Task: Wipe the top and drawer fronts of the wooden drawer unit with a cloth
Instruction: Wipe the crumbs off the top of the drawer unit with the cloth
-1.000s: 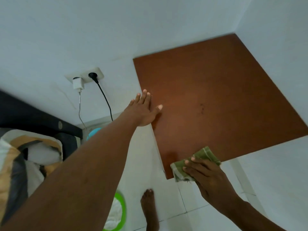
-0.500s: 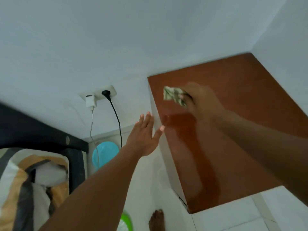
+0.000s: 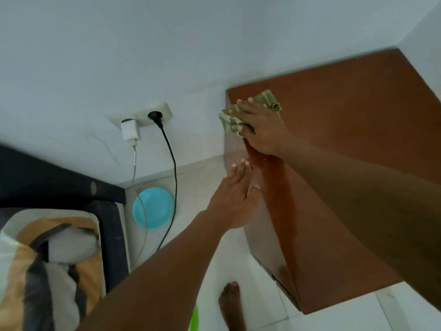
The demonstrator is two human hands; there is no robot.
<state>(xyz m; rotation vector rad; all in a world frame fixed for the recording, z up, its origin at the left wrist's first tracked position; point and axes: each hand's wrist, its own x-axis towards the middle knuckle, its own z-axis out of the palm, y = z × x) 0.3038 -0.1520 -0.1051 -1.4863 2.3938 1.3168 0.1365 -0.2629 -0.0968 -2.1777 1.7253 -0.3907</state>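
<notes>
The right hand [image 3: 259, 126] is pressing a crumpled green cloth [image 3: 241, 111] flat onto the top of the wooden drawer unit [image 3: 353, 130], at its far left corner by the wall. The grip is a spread palm with fingers curled over the fabric — cloth bunching out ahead of the fingertips and to either side of them. The left hand [image 3: 235, 199] is hanging open and holding nothing, just below the grip, at the unit's left edge; whether it is touching the wood I cannot tell.

Progress, as a judgement: a darker, damp-looking band is running from under the grip back toward the near edge — one strip along the left of the top appears wiped. The wide area to the right of the grip is looking dry and probably remains. The drawer fronts are showing only as a sliver below; likely not yet begun.
</notes>
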